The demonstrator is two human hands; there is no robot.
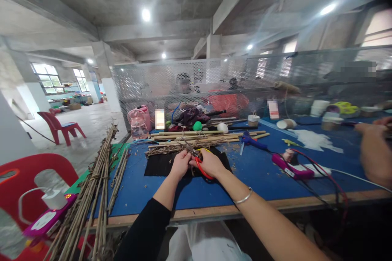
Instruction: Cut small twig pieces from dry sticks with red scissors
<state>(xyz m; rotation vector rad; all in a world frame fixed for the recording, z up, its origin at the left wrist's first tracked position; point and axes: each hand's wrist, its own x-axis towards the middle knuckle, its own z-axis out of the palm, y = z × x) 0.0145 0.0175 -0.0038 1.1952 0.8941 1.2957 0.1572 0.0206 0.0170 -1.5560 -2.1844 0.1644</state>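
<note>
"Where are the red-handled metal scissors (200,166)?"

"In the right hand (210,163), fingers curled round the handles, over the flat black cloth (157,166), back from the near edge of the blue-topped desk (196,195)."

"And the left hand (181,164)?"

"Just beside them, fingertips pressed together; I can't tell whether they pinch anything."

"What's near?"

"Thin brown twigs (156,151) along the cloth's far side; a long bundle of brown sticks (92,189) over the desk's near left corner."
</note>
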